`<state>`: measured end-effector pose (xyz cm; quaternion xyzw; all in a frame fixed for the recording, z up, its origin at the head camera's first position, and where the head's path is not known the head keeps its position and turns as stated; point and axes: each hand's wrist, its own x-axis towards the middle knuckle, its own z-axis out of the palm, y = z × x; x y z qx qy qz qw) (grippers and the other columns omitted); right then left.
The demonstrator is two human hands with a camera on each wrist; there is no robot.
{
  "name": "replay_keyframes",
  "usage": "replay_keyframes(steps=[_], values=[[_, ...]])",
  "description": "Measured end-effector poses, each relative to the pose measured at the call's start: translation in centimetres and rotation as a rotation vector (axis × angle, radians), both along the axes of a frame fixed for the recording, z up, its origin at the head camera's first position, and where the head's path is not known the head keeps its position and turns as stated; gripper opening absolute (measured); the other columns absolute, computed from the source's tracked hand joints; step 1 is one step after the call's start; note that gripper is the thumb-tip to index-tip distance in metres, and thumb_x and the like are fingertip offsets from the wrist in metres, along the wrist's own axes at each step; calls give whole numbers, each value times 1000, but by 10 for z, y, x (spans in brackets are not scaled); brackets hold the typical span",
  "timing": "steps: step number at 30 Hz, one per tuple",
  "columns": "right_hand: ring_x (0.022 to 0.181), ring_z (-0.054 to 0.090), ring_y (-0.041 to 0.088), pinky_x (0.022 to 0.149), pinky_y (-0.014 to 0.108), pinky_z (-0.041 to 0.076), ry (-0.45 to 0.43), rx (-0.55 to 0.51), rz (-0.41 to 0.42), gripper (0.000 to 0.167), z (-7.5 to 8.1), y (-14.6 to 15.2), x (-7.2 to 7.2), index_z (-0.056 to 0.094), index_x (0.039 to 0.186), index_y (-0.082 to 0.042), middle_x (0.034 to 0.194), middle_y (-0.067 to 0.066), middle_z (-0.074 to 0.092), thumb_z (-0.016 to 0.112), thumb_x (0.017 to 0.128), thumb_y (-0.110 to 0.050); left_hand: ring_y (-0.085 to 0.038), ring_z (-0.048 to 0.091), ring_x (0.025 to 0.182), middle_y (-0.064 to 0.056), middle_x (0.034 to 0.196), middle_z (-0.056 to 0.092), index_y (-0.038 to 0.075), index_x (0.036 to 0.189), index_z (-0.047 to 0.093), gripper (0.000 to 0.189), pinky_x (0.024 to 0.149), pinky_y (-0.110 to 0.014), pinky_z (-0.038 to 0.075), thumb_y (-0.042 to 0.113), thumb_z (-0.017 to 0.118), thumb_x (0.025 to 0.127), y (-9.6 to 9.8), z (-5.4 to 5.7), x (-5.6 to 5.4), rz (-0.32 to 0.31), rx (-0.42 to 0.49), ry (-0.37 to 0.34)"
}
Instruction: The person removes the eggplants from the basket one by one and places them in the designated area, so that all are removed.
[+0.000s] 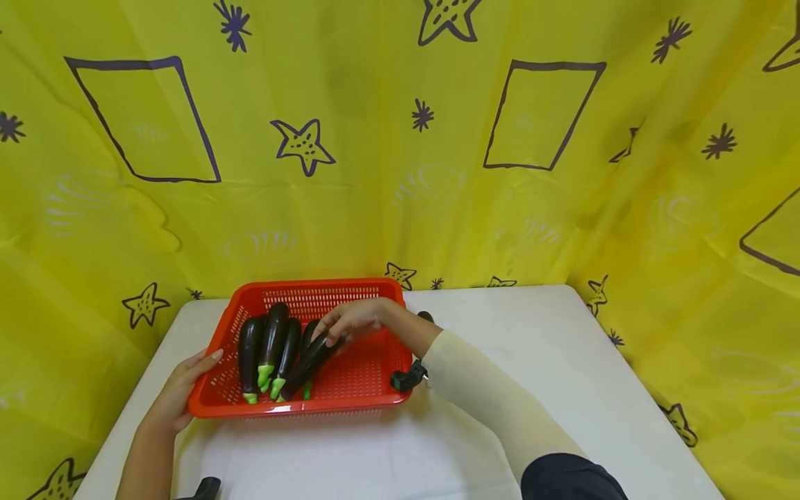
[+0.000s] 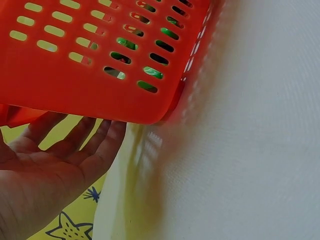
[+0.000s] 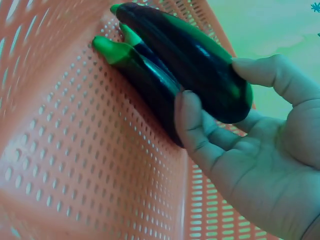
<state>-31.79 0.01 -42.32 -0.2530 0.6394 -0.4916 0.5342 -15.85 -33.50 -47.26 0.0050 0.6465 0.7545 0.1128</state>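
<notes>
1. The right hand [image 1: 353, 319] pinches the held eggplant [image 1: 312, 362] near its blunt end, thumb on one side and fingers on the other, parted only by its thickness; that grip probably leaves the length free to be angled.
2. The held eggplant is inside the red basket [image 1: 300, 407], slanting across another, its green stem end towards the near wall. Whether it bears any weight on the basket floor, I cannot tell.
3. The left hand [image 1: 181, 385] holds the basket's left rim, thumb over the top, fingers fairly straight underneath, likely to steady it against the other hand's work.
4. The other eggplants [image 1: 250, 354] lie close together in the left part, stems mostly towards the person; lying lengthwise like this seems to let them nest side by side and leaves bare floor on the right.
5. The basket sits on the white worktop [image 1: 500, 361], near the yellow curtain [image 1: 375, 215], its long side facing the person, presumably for easy reach.
</notes>
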Motion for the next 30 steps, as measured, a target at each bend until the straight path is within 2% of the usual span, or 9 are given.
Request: replay_keyframes(steps=[3,5,8,11,12,16,22,26,30], values=[[91,62,20,79,29,56,1,-30,-44,29,2,5,-1,60,127,9,107,9,66,56,98,10,-21,76,98,3,115,74,14,141,50,31,82,-42,63,28,44,115,1,-1,1,12,-13,-10],[88,62,19,82,30,56,12,-46,-89,27,4,7,-2,61,124,8,105,9,66,56,98,9,-21,76,98,3,115,74,10,144,47,35,82,-42,63,29,43,115,0,-1,0,13,-14,-10],[88,63,20,103,43,54,22,-83,-149,25,6,11,-2,60,122,10,104,10,66,56,98,9,-21,76,98,4,115,75,12,143,48,33,81,-42,63,28,43,115,-1,-2,0,14,-15,-5],[93,68,21,115,59,39,29,-135,-214,26,7,14,-4,58,125,12,104,10,66,55,99,9,-22,76,98,3,115,75,17,139,53,29,80,-42,64,27,43,115,-1,-3,0,10,-17,9],[94,68,21,116,61,37,31,-153,-236,27,7,15,-4,58,126,12,105,10,66,55,99,9,-22,76,98,3,115,75,19,137,55,27,80,-42,64,27,43,115,-1,-3,-1,9,-14,12],[93,71,23,113,62,39,35,-217,-336,31,8,23,-7,57,131,11,106,11,68,56,100,7,-22,76,98,3,115,75,25,132,59,24,80,-43,64,27,43,115,-1,-2,0,4,-5,17],[90,73,26,108,64,44,40,-274,-405,37,8,36,-10,53,139,11,107,13,68,53,103,3,-22,77,98,3,114,75,31,124,64,23,80,-43,63,26,43,115,0,-2,0,-4,6,20],[89,73,27,107,66,43,10,-301,-447,29,6,41,-11,52,133,7,106,14,67,50,104,4,-22,77,97,2,114,75,30,125,64,23,80,-42,64,26,43,115,-1,-2,0,-5,3,19],[89,73,26,105,66,46,16,-336,-485,21,8,44,-10,54,125,3,108,13,65,50,104,3,-22,77,97,2,114,75,29,126,62,22,80,-42,64,27,44,115,-2,-1,-1,3,-6,12]])
